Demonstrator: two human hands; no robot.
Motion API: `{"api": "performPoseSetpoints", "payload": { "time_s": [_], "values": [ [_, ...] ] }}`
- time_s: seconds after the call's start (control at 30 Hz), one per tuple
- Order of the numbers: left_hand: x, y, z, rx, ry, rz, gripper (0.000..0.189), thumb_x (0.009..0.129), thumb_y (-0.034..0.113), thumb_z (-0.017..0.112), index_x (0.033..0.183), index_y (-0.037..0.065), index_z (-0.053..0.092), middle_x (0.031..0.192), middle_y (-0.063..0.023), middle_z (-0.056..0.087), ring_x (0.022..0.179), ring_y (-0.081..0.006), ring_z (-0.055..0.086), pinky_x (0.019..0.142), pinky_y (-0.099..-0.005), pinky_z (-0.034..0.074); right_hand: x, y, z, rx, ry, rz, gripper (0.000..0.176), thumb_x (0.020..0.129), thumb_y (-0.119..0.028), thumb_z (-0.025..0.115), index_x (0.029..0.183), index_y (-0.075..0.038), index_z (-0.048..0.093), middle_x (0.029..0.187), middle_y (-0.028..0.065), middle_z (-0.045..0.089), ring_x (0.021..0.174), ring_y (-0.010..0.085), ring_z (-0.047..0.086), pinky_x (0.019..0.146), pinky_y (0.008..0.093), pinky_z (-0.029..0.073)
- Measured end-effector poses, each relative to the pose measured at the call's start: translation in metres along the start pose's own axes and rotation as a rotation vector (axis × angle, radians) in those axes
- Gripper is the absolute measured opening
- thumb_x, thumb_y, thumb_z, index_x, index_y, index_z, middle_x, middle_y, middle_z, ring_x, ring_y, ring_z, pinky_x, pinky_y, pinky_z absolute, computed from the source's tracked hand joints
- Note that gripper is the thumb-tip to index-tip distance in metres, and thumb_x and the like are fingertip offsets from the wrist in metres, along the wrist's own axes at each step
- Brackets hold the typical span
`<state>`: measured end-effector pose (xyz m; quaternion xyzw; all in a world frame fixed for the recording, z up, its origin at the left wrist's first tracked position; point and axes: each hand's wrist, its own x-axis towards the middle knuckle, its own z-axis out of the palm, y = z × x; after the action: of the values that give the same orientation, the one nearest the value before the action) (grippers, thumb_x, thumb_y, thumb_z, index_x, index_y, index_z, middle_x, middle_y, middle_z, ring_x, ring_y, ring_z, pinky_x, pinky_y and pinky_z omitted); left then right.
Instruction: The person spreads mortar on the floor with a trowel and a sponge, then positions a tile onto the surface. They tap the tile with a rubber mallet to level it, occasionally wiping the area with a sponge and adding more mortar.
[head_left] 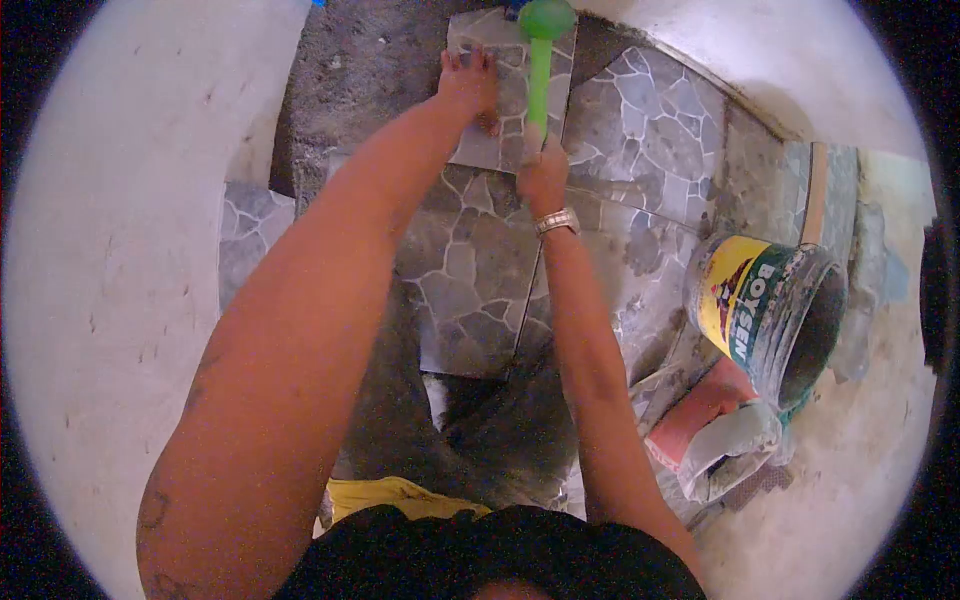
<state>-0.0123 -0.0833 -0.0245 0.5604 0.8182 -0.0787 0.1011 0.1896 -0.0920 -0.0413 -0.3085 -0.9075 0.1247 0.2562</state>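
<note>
A green mallet [540, 85] stands out from my right hand [543, 178], whose fingers are wrapped round the lower end of its handle. Its round head lies over the top edge of a stone-patterned tile [508, 62]. My left hand [469, 88] rests on the left part of that same tile, fingers spread and holding nothing. Just below, between my forearms, lies another stone-patterned tile [470, 260]. To the right of the mallet is a further patterned tile [645, 130].
Rough grey mortar [370, 60] lies at the upper left. At the right a tilted Boysen bucket [745, 300] has a wooden stick [815, 195] beside it. Below it is a red and white bag [705, 415]. Pale walls stand on both sides.
</note>
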Motion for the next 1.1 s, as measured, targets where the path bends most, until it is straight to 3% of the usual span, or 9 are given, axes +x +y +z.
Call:
{"api": "performPoseSetpoints", "payload": {
  "time_s": [0.13, 0.23, 0.4, 0.57, 0.63, 0.73, 0.87, 1.03, 1.1],
  "values": [
    [-0.011, 0.007, -0.016, 0.043, -0.092, 0.02, 0.115, 0.056, 0.044, 0.081, 0.147, 0.005, 0.023, 0.152, -0.0213, 0.021, 0.132, -0.0514, 0.03, 0.109, -0.0634, 0.015, -0.015, 0.01, 0.004, -0.045, -0.025, -0.095, 0.034, 0.08, -0.006, 0.056, 0.114, -0.002, 0.052, 0.08, 0.02, 0.057, 0.066, 0.0387, 0.057, 0.051, 0.0495, 0.043],
    [0.003, -0.002, 0.003, 0.037, -0.029, 0.032, 0.113, 0.057, 0.045, 0.08, 0.147, 0.005, 0.024, 0.152, -0.0208, 0.02, 0.132, -0.0517, 0.03, 0.108, -0.0646, 0.015, -0.018, -0.001, -0.007, 0.137, -0.108, 0.183, 0.036, 0.08, -0.005, 0.057, 0.115, -0.005, 0.052, 0.083, 0.0187, 0.057, 0.071, 0.0386, 0.057, 0.052, 0.0497, 0.044],
    [-0.006, 0.005, -0.005, 0.07, -0.028, 0.024, 0.115, 0.056, 0.046, 0.08, 0.147, 0.006, 0.023, 0.152, -0.0194, 0.021, 0.132, -0.0506, 0.031, 0.106, -0.0667, 0.015, -0.037, -0.021, -0.022, 0.199, -0.004, 0.16, 0.027, 0.086, -0.007, 0.054, 0.114, -0.007, 0.052, 0.083, 0.0179, 0.056, 0.068, 0.0398, 0.057, 0.054, 0.0501, 0.046],
    [-0.012, 0.004, -0.018, 0.063, -0.09, 0.022, 0.118, 0.056, 0.047, 0.081, 0.148, 0.006, 0.019, 0.154, -0.0185, 0.017, 0.134, -0.0494, 0.028, 0.107, -0.0668, 0.014, -0.05, -0.031, -0.036, 0.378, -0.074, 0.364, 0.022, 0.092, -0.019, 0.05, 0.107, -0.004, 0.055, 0.083, 0.0208, 0.057, 0.07, 0.0406, 0.057, 0.059, 0.0497, 0.046],
    [-0.007, 0.003, -0.016, 0.068, -0.109, 0.001, 0.121, 0.054, 0.049, 0.082, 0.148, 0.006, 0.019, 0.154, -0.0186, 0.016, 0.135, -0.0493, 0.027, 0.107, -0.0668, 0.014, -0.057, -0.026, -0.025, 0.31, -0.062, 0.379, 0.028, 0.094, -0.027, 0.049, 0.102, -0.002, 0.056, 0.082, 0.0231, 0.057, 0.073, 0.0423, 0.057, 0.061, 0.0507, 0.045],
    [0.001, 0.003, -0.007, 0.053, -0.103, 0.007, 0.123, 0.053, 0.05, 0.083, 0.148, 0.006, 0.019, 0.154, -0.0183, 0.015, 0.135, -0.0491, 0.025, 0.107, -0.067, 0.013, -0.049, -0.029, -0.045, 0.491, -0.146, 0.537, 0.039, 0.095, -0.036, 0.045, 0.096, 0.001, 0.057, 0.08, 0.0257, 0.057, 0.075, 0.0461, 0.055, 0.065, 0.0538, 0.043],
    [0.004, -0.003, 0.013, 0.084, 0.011, 0.012, 0.128, 0.047, 0.059, 0.083, 0.147, 0.009, 0.02, 0.153, -0.0179, 0.02, 0.134, -0.0478, 0.027, 0.104, -0.0708, 0.017, -0.056, -0.046, -0.062, 0.507, -0.126, 0.534, 0.041, 0.095, -0.038, 0.045, 0.093, 0.002, 0.056, 0.08, 0.0251, 0.058, 0.074, 0.0463, 0.055, 0.063, 0.0536, 0.042],
    [-0.002, 0.0, -0.002, 0.107, -0.029, 0.06, 0.129, 0.047, 0.06, 0.083, 0.147, 0.01, 0.018, 0.153, -0.018, 0.018, 0.135, -0.0464, 0.026, 0.103, -0.0713, 0.018, -0.077, -0.038, -0.055, 0.37, -0.186, 0.407, 0.034, 0.094, -0.033, 0.048, 0.092, 0.0, 0.055, 0.077, 0.0208, 0.055, 0.069, 0.0413, 0.055, 0.058, 0.0487, 0.043],
    [-0.001, -0.003, 0.001, 0.122, -0.043, 0.075, 0.129, 0.048, 0.06, 0.083, 0.147, 0.009, 0.018, 0.153, -0.0188, 0.018, 0.136, -0.0457, 0.026, 0.103, -0.0718, 0.018, -0.076, -0.041, -0.055, 0.398, -0.114, 0.408, 0.03, 0.094, -0.029, 0.05, 0.092, 0.0, 0.055, 0.078, 0.0194, 0.056, 0.068, 0.0408, 0.055, 0.058, 0.0482, 0.044]
  ]
}}
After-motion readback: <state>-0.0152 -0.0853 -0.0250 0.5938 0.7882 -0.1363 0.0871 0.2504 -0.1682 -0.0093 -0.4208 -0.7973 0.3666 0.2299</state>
